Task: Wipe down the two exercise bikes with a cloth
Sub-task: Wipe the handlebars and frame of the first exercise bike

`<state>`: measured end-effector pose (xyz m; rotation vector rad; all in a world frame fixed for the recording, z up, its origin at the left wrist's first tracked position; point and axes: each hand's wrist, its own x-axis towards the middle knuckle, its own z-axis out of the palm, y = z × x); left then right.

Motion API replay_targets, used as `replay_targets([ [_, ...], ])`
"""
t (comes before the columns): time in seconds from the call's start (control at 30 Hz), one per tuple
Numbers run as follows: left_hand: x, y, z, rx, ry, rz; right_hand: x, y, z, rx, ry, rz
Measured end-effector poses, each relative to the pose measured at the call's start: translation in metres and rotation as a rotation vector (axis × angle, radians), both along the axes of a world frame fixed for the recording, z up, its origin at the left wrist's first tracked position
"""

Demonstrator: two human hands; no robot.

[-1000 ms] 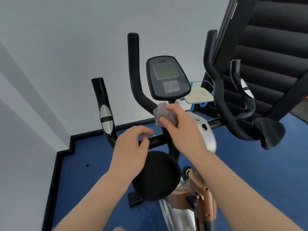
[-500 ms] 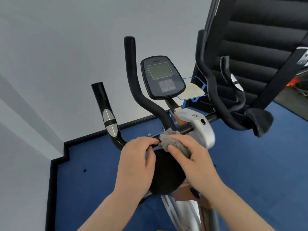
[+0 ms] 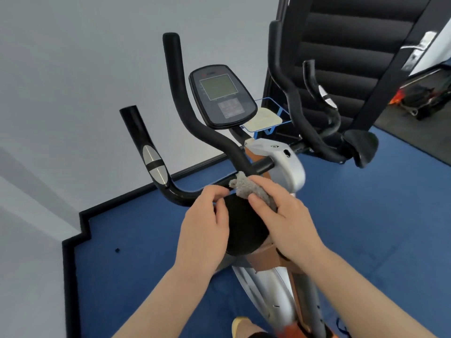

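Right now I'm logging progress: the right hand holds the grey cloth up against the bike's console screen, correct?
Not quite. In the head view the right hand holds the grey cloth low at the handlebar crossbar, well below the console screen. The rest stands.

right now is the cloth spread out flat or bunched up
Bunched up. The grey cloth is a crumpled wad under the right hand's fingers, pressed against the bike's black crossbar.
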<state>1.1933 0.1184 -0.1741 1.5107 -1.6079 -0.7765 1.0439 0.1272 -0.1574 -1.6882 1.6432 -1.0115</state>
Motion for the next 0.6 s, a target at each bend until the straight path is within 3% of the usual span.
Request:
replay_targets([
  [0.13, 0.001, -0.001, -0.001, -0.002, 0.056, 0.021, 0.016, -0.026, 0.009, 0.013, 0.112, 0.075],
  [0.27, 0.000, 0.004, -0.003, -0.043, 0.096, 0.092, 0.004, -0.014, 0.004, -0.057, 0.073, 0.125],
  [0.43, -0.003, 0.004, -0.007, -0.090, 0.130, 0.167, 0.011, -0.044, 0.024, -0.011, 0.380, 0.430],
  [0.53, 0.002, 0.008, -0.008, -0.130, 0.138, 0.227, 0.018, -0.050, 0.025, -0.024, 0.342, 0.590],
  [0.6, 0.008, 0.009, -0.006, -0.187, 0.036, 0.247, 0.000, -0.053, 0.027, -0.019, 0.205, 0.604],
])
